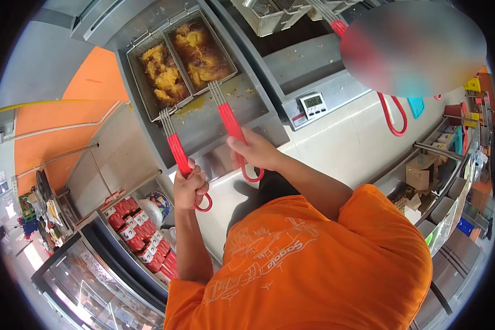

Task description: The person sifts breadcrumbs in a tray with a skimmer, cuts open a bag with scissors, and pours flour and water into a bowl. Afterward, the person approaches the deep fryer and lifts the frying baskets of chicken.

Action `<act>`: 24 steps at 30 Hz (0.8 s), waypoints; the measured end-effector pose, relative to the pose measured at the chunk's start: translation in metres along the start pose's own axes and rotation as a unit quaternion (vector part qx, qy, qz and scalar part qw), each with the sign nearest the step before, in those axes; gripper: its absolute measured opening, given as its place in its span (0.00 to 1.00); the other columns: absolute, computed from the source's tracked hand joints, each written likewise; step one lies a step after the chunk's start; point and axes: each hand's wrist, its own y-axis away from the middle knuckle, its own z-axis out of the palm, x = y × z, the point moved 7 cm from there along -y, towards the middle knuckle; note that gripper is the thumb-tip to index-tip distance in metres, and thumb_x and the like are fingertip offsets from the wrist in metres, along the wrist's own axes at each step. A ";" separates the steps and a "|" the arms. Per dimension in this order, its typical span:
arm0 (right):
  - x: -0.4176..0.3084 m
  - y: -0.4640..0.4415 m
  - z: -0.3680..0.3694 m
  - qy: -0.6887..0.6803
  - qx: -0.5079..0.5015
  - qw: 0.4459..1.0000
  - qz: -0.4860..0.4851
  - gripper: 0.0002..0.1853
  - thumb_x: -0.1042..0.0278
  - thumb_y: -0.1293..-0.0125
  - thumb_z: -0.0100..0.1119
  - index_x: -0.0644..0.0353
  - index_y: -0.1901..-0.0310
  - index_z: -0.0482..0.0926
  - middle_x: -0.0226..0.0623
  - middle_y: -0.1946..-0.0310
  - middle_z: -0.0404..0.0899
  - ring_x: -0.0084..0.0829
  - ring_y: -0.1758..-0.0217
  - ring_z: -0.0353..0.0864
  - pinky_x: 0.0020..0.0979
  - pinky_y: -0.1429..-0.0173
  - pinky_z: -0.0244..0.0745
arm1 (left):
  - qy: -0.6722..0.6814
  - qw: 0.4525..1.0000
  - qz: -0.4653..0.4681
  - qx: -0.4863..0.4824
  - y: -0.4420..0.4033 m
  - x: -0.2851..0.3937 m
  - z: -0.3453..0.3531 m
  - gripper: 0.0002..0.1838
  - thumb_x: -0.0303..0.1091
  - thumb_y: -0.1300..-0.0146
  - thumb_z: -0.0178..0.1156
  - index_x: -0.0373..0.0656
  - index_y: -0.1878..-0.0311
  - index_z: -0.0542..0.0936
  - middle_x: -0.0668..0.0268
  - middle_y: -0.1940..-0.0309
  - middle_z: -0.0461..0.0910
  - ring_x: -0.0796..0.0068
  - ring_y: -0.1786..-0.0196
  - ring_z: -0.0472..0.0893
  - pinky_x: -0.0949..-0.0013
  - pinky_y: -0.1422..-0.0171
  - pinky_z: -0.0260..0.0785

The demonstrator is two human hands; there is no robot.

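Two wire fryer baskets stand side by side in the deep fryer (247, 102), with golden battered pieces in dark bubbling oil. My left hand (190, 187) is wrapped round the red handle (179, 151) of the left fryer basket (143, 82). In my right hand (257, 149) is the red handle (231, 121) of the right fryer basket (234, 60). Both handles slope up out of the fryer toward me. The fried pieces (162, 71) in the left basket and those (195, 52) in the right one sit partly above the oil.
A digital timer (313, 105) rests on the neighbouring fryer's front ledge. Another red basket handle (393, 115) juts out at the right, near a blurred area. Red and white packages (140, 234) fill a shelf at lower left. Cardboard boxes (422, 171) lie on a rack at right.
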 end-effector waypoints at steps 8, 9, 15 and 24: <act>0.206 0.038 -0.075 -0.267 0.200 0.930 0.156 0.25 0.44 0.25 0.37 0.59 0.47 0.71 0.40 0.55 0.75 0.38 0.52 0.78 0.43 0.49 0.77 | -0.048 0.998 -0.026 0.011 -0.018 -0.017 -0.031 0.14 0.38 0.33 0.54 0.45 0.47 0.71 0.73 0.71 0.73 0.81 0.73 0.73 0.72 0.69 0.69; 0.214 0.021 -0.096 -0.318 0.299 0.890 0.133 0.27 0.44 0.26 0.39 0.59 0.38 0.65 0.43 0.41 0.68 0.43 0.42 0.72 0.47 0.42 0.74 | -0.102 0.992 -0.049 0.052 -0.016 -0.024 -0.035 0.18 0.45 0.29 0.50 0.44 0.44 0.72 0.70 0.68 0.76 0.77 0.67 0.77 0.70 0.64 0.72; 0.254 -0.073 -0.155 -0.428 0.323 0.844 -0.017 0.12 0.62 0.28 0.40 0.55 0.55 0.73 0.33 0.66 0.70 0.29 0.68 0.72 0.47 0.46 0.76 | -0.004 0.968 0.125 0.217 0.064 -0.067 -0.083 0.28 0.54 0.25 0.36 0.38 0.44 0.72 0.61 0.58 0.78 0.67 0.54 0.78 0.62 0.47 0.72; 0.357 0.077 -0.085 -0.590 0.240 0.768 -0.071 0.29 0.53 0.30 0.46 0.55 0.35 0.51 0.47 0.44 0.66 0.44 0.47 0.74 0.59 0.36 0.64 | -0.004 0.965 -0.016 0.261 0.163 -0.306 -0.193 0.26 0.51 0.26 0.39 0.39 0.41 0.73 0.62 0.51 0.77 0.70 0.51 0.74 0.65 0.44 0.66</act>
